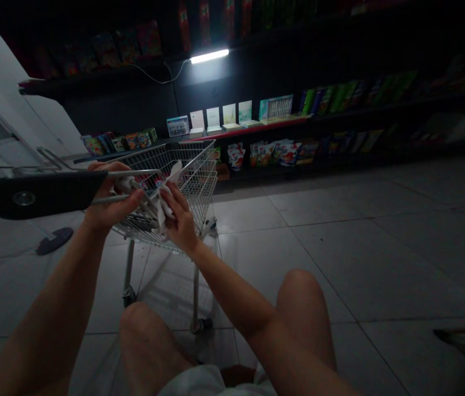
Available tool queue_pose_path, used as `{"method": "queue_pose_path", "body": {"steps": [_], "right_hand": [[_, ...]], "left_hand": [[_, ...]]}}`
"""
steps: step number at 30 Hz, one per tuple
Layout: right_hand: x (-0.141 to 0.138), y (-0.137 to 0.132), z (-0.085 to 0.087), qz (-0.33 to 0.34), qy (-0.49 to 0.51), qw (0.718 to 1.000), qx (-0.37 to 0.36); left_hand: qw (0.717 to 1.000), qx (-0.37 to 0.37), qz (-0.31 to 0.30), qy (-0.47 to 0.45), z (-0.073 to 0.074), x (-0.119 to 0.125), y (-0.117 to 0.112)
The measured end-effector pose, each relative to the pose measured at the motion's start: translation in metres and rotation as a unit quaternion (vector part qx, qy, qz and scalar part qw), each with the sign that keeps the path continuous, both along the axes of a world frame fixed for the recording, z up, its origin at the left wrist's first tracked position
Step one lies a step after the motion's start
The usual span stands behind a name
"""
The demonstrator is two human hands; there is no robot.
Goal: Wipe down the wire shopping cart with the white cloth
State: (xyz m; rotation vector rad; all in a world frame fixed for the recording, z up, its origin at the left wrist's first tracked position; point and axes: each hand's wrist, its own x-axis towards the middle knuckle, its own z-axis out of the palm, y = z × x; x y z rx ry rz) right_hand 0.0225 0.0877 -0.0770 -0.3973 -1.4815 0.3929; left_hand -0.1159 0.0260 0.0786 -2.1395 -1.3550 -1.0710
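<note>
A metal shopping cart (199,190) stands before me, its dark plastic handle end (46,193) reaching toward the left. My left hand (110,201) is closed around the cart's wire frame beside that handle, thumb along a lower bar. In my right hand (179,217) is a whitish cloth (162,212), pressed against the cart's side wires. Part of the cloth sticks up above the fingers, and some of it hangs below them. More pale cloth seems to lie between the two hands, though the wires partly cover it.
Behind the cart run dark shelves with books (238,115), colourful packets (275,153) and boxes. A lit tube lamp (209,56) hangs above. A round dark base (54,241) stands on the tiled floor (339,236) at left. Thin dark legs (463,333) show at the right edge.
</note>
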Motion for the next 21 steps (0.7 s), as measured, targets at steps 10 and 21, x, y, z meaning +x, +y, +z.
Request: {"method": "queue_pose_path", "body": {"steps": [10,21], "right_hand": [[0.011,-0.004,-0.118,-0.057,-0.017,0.993,-0.106],[-0.004,-0.009,-0.014,-0.069,-0.046,0.995,0.056]], "left_hand": [[0.997,0.056,-0.046,0.018,0.002,-0.008,-0.006],[0.996,0.043,-0.076,0.001,0.0,-0.014,-0.01]]}}
